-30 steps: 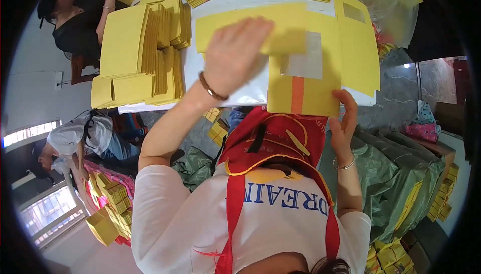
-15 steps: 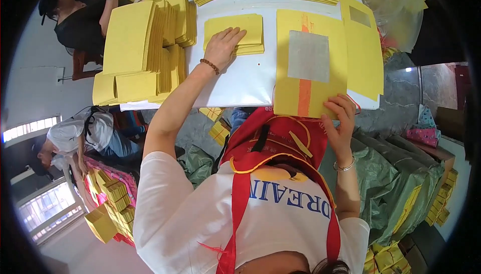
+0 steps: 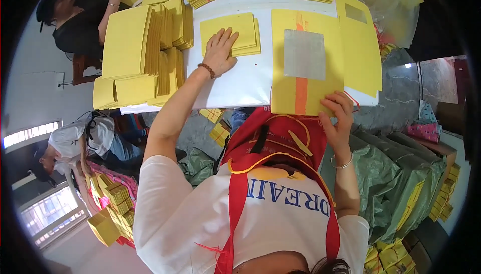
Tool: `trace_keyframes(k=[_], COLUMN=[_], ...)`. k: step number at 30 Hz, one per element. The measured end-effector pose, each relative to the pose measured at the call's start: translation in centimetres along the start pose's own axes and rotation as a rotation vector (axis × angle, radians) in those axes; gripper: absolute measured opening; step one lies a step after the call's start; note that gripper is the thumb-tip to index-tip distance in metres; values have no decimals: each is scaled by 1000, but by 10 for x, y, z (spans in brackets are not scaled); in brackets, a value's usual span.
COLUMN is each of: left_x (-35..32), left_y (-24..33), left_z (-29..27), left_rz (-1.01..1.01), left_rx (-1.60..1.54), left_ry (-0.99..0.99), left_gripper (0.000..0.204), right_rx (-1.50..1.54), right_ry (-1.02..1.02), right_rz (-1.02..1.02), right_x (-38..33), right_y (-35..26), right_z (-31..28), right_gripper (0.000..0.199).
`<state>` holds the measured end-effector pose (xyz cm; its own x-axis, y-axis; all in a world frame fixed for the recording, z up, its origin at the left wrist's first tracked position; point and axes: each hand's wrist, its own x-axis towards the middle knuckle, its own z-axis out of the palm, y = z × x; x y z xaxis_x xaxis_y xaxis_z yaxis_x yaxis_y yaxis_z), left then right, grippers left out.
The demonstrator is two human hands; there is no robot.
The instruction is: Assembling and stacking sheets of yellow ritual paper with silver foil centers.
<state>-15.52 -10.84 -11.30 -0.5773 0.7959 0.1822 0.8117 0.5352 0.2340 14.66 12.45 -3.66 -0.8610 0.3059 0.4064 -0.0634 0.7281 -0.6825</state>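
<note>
While the left hand (image 3: 219, 49) lay flat, fingers spread, on a small stack of yellow sheets (image 3: 231, 33) mid-bench (image 3: 240, 81), the right hand (image 3: 336, 114) pinched the near edge of a large yellow sheet (image 3: 306, 63). A grey square (image 3: 304, 53) sat on that sheet.

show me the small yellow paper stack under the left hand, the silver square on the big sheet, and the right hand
small yellow paper stack (image 3: 244, 29): head view, bare top sheet.
silver square (image 3: 304, 53): head view, its middle.
right hand (image 3: 336, 115): head view, back of the hand.

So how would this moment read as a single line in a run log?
left hand: flat on small yellow stack | right hand: pinching near edge of large yellow sheet | silver square on sheet | white table
</note>
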Motion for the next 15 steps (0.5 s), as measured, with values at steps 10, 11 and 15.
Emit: trace_keyframes(k=[10,11,15], left_x=[16,19,-4], left_y=[15,28,116], left_z=[-43,-50,-83], left_rz=[171,180,251], left_rx=[-85,-97,-580], left_ry=[178,172,11], left_gripper=[50,50,37], right_rx=[9,0,-15], right_ry=[-9,-6,9], right_rz=[-4,9,-5], right_x=[0,0,1], right_y=[-5,-4,-2], right_z=[-2,-2,-2], right_gripper=[23,23,22])
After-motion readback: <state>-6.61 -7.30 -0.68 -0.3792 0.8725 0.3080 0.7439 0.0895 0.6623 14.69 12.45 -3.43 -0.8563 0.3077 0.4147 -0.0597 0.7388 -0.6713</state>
